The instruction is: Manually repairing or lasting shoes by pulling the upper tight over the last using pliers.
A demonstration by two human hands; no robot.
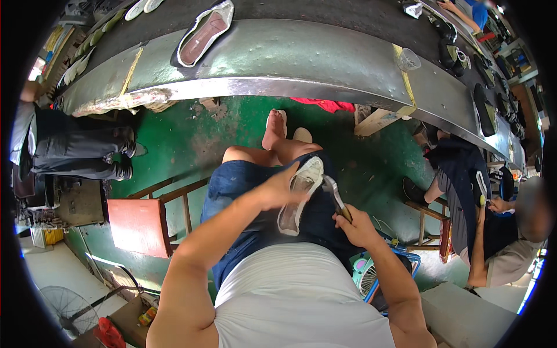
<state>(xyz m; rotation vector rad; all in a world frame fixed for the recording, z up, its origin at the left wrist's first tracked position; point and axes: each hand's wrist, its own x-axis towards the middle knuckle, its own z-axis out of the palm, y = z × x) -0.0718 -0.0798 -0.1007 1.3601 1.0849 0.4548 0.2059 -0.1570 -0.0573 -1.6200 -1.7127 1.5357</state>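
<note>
Above my lap, my left hand is wrapped around a whitish shoe with a brownish inside. The shoe's opening faces up, and my fingers hide part of its middle. On the other side of the shoe, my right hand grips a hand tool with a curved silver metal head and a dark and yellowish handle. The tool's head is close beside the shoe's upper end; whether they touch, I cannot tell. Its exact kind is unclear.
Ahead runs a metal-edged bench carrying another white-rimmed shoe and a clear cup. A red-topped stool stands left, a turquoise fan right. A co-worker sits at right; another person's legs show at left.
</note>
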